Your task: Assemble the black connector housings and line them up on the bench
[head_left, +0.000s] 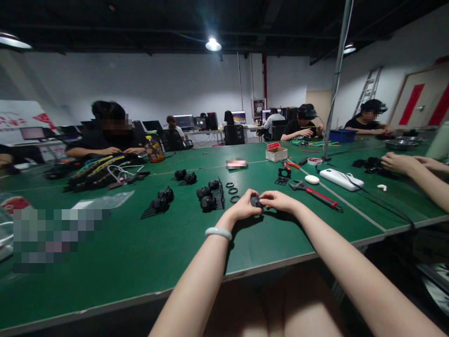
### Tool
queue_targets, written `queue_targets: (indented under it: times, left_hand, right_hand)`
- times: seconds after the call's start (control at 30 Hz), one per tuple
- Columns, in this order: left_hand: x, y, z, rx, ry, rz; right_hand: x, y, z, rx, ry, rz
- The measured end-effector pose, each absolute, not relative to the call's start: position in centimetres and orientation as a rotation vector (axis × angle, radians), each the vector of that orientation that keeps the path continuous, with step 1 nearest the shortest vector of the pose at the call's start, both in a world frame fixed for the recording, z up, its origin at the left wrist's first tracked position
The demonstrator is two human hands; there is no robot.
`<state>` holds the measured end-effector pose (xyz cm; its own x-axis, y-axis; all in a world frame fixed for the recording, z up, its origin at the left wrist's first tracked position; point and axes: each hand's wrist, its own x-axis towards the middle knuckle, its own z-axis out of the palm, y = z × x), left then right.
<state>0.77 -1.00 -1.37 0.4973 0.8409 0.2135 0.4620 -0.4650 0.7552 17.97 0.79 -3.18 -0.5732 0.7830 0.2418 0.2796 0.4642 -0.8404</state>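
Note:
My left hand, with a pale bangle on its wrist, is closed around a small black part just above the green table. From the right, the fingers of my right hand pinch the same part at its edge. Beside my left hand lie several black rings. Further left are black assemblies on flat black plates, with another black assembly beyond them. A flat black bracket lies behind my right hand.
Right of my hands lie an adjustable wrench, a white round object and a white power strip with a black cable. A metal pole rises behind. Another person's hands work at the right; others sit across the table.

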Motion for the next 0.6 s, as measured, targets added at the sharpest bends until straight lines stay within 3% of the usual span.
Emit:
queue_targets:
  times: [0.6]
  left_hand:
    - [0.93,-1.77,-0.64,2.093,1.075,0.784]
  right_hand:
    - [18.02,0.59,-3.22,-0.757,-1.991,1.103]
